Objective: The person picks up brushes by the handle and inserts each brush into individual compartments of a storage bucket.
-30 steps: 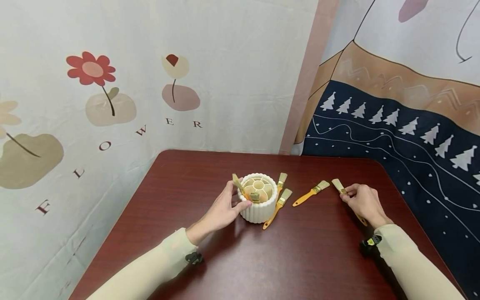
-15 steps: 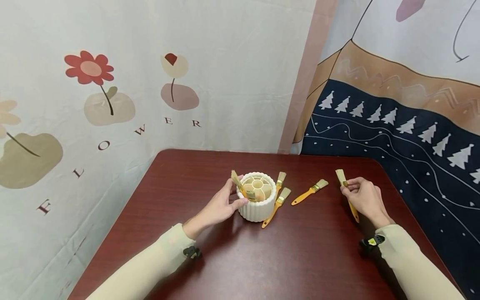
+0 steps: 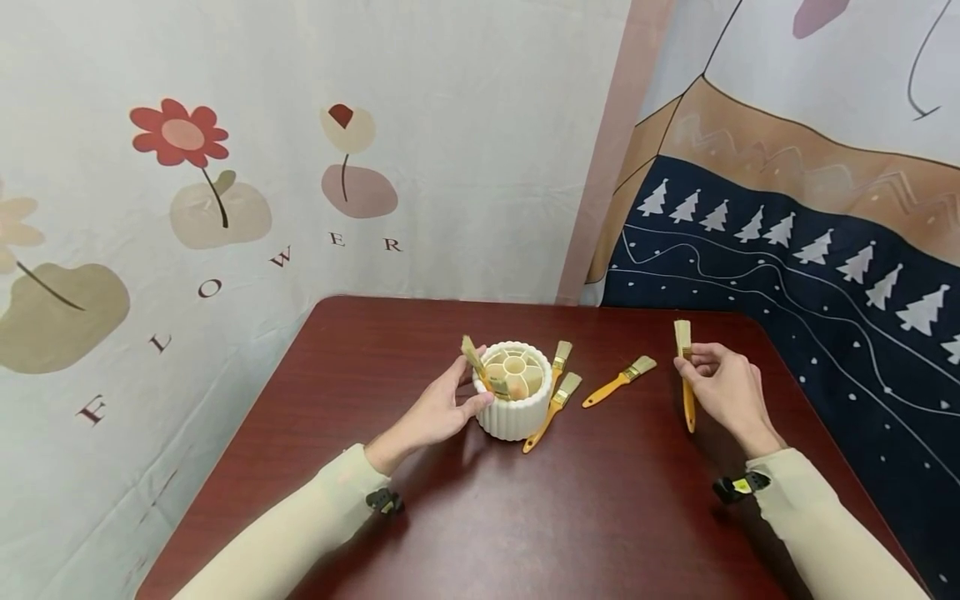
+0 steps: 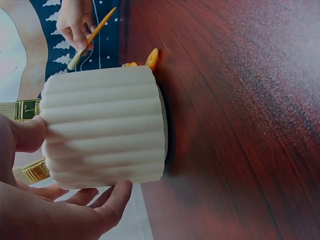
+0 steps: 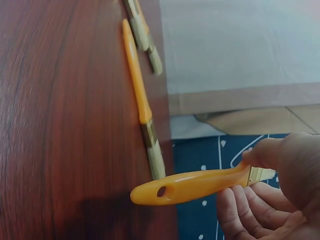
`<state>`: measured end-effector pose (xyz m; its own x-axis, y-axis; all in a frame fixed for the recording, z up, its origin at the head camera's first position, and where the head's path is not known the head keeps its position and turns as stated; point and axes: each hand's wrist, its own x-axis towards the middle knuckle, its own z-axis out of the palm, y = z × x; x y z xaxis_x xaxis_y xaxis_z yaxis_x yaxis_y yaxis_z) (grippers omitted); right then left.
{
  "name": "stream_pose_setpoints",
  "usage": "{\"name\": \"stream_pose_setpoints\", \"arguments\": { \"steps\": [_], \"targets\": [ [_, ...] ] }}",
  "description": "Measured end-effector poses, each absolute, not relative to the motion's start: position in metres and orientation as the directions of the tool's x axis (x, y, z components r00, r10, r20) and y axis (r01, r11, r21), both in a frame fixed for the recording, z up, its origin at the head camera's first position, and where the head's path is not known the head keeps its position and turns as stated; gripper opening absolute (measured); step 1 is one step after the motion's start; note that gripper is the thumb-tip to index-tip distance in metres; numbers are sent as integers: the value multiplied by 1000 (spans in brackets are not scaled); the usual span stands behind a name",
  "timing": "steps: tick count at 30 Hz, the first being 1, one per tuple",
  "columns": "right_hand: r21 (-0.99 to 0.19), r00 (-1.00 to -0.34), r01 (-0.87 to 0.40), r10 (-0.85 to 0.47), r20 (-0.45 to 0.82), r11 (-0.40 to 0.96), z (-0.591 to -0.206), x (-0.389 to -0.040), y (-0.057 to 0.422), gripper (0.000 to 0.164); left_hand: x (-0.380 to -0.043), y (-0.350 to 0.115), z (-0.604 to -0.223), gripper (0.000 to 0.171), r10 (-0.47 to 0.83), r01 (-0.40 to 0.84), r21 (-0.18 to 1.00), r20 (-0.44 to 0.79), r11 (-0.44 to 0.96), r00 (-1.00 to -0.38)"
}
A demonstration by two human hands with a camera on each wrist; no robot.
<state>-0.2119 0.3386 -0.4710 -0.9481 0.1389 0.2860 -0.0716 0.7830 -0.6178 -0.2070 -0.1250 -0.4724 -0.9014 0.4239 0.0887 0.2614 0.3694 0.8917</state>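
Pinching 1 pale-bristled orange brush [image 5: 195, 187], right hand [image 3: 727, 387]; gripping ribbed holder [image 4: 105, 125], left hand [image 3: 438, 412].

A white holder [image 3: 513, 422] stands upright, a brush [image 3: 687, 398] held bristles-up.

The left arm [image 3: 292, 523] extends from the lower left of the frame; the left hand [image 3: 433, 410], near the centre, grips with curved fingers [image 4: 119, 199]. The right arm [image 3: 834, 525] extends from the lower right; the right hand [image 3: 727, 393] is pinching.
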Motion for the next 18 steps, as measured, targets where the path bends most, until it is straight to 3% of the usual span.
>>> {"name": "stream_pose_setpoints", "arguments": {
  "steps": [12, 18],
  "targets": [
    [-667, -933, -99, 165, 321, 738, -459, -200, 320, 48, -194, -119, -470, 82, 244, 241, 871, 145, 428, -959],
    [-687, -928, -127, 158, 337, 716, -453, -197, 309, 48, -180, -108, -475, 93, 146, 226, 861, 178, 456, -973]
  ]
}}
